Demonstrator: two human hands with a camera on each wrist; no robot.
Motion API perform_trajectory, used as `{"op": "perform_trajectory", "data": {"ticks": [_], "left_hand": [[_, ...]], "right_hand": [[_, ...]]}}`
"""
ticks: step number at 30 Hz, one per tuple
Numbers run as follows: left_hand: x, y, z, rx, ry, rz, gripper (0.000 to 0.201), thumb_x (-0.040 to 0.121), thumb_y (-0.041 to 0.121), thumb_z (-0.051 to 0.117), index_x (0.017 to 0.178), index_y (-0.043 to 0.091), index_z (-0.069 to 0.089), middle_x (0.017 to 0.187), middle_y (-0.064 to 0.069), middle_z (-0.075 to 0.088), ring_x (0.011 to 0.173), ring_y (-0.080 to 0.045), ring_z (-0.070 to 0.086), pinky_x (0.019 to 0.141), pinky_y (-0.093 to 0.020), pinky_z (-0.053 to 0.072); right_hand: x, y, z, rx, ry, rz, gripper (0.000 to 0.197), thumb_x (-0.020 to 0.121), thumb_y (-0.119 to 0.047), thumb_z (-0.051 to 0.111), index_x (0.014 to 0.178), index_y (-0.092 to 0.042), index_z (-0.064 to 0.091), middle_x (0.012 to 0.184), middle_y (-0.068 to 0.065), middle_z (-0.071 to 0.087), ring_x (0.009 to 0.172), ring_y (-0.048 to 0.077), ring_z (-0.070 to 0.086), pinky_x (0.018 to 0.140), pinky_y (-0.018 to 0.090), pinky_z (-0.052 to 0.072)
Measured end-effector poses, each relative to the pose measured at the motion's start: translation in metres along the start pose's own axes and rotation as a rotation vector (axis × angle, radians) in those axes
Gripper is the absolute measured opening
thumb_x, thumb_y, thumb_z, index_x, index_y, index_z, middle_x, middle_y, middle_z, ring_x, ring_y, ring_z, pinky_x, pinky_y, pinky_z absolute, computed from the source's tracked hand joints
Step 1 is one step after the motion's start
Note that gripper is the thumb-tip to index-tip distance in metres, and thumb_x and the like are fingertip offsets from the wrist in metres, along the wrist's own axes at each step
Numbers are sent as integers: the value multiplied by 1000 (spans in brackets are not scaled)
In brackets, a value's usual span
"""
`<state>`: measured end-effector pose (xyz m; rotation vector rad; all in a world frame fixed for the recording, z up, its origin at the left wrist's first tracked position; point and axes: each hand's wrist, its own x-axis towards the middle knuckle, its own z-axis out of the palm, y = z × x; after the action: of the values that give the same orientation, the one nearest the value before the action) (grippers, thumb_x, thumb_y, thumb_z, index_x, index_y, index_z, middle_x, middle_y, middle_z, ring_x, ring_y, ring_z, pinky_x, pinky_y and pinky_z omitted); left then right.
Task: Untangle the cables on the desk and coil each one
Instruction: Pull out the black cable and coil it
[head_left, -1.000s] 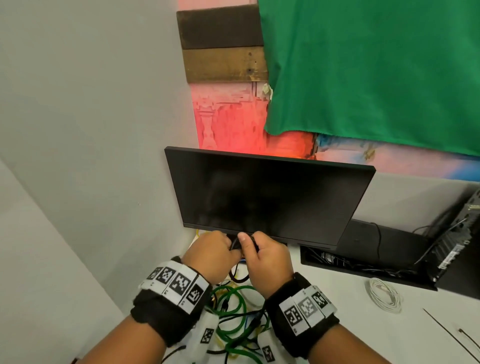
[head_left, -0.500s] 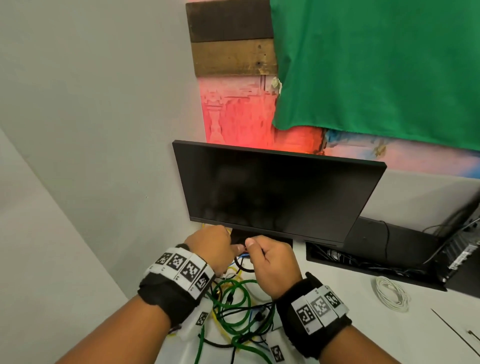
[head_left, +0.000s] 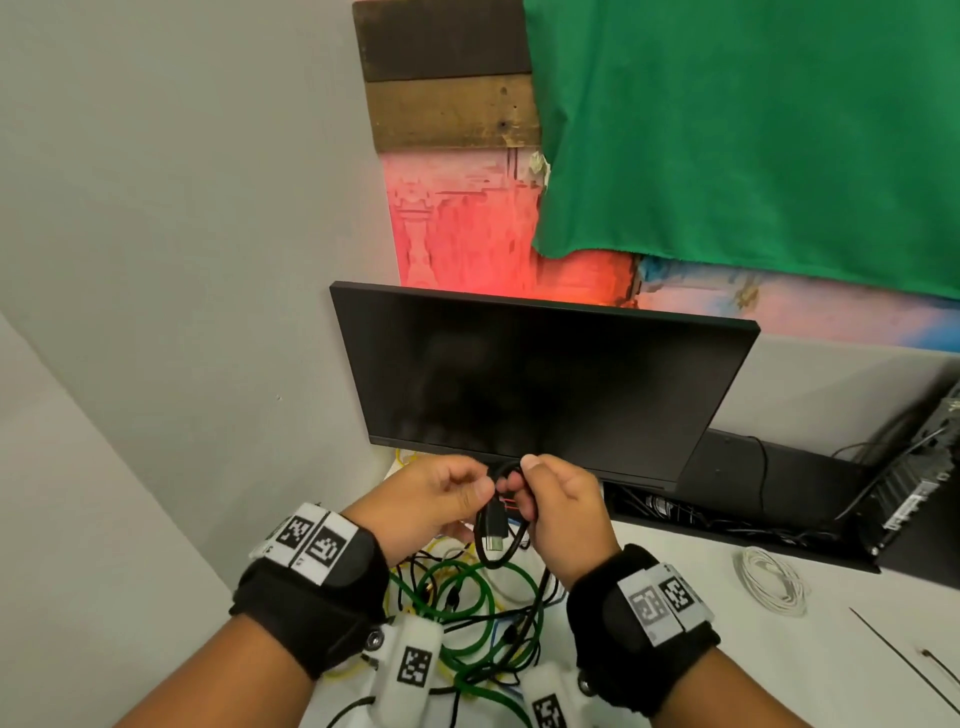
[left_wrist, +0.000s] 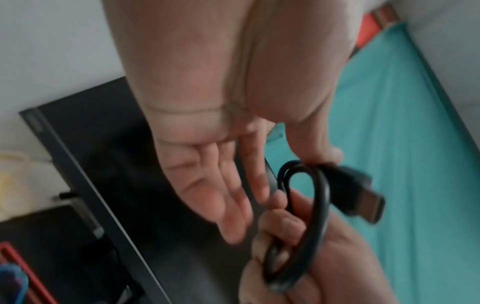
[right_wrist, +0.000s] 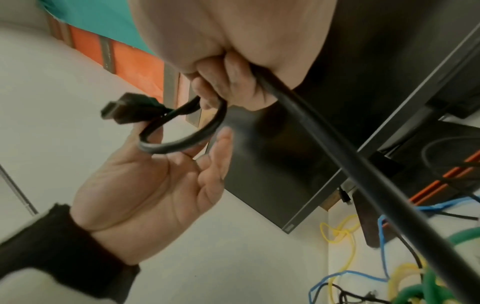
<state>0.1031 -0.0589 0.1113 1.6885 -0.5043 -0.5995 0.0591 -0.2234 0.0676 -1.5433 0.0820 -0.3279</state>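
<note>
A black cable (head_left: 496, 558) with a flat plug (head_left: 493, 527) hangs between my hands in front of the monitor. My right hand (head_left: 519, 483) has its fingers curled round a small loop of it, and the right wrist view shows the cable (right_wrist: 337, 156) running down from that fist (right_wrist: 228, 78). My left hand (head_left: 480, 486) keeps its fingers fairly straight. Its thumb rests on the cable beside the plug (left_wrist: 363, 197). Below, a tangle of green cable (head_left: 467, 587), yellow cable (right_wrist: 345, 232), blue cable (right_wrist: 384, 226) and thin black cables lies on the white desk (head_left: 675, 597).
A dark monitor (head_left: 540, 379) stands just behind my hands, with a grey wall close on the left. A white coiled cable (head_left: 769, 582) lies on the desk to the right. Behind it a black tray (head_left: 727, 493) holds more wires.
Both hands have come up from under the monitor's lower edge. The black cable's plug end and a small loop now show between them.
</note>
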Motion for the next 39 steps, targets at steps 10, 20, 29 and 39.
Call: {"op": "perform_trajectory", "data": {"ticks": [10,20,29,39], "left_hand": [[-4,2,-4,984,323,276,11,88,36,64,83,27,59,75,14,56,69,-5,55,59,-11,39],[-15,6,11,-429,-68,17,30,83,27,66,87,-2,61,64,-16,57,38,-11,39,39,-19,34],[-23,20,4,-767,-133,-33,41,94,43,52,66,13,54,46,3,36,34,-11,35,37,-22,33],[-24,31,-29,-880,-34,64,42,98,43,43,72,13,55,51,4,37,31,-5,32,30,-18,28]], "right_hand": [[2,-17,-12,204,-324,216,46,103,-43,42,71,-21,66,55,7,55,29,10,31,34,15,25],[-1,-26,-6,343,-501,160,44,97,-45,47,64,-16,53,50,4,51,29,9,31,33,18,23],[11,-23,-15,331,-561,82,31,88,-43,71,87,-12,64,81,11,68,40,12,50,42,20,43],[-13,23,-6,-197,-359,159,17,85,-39,66,72,-37,56,78,-2,64,82,20,66,75,33,51]]}}
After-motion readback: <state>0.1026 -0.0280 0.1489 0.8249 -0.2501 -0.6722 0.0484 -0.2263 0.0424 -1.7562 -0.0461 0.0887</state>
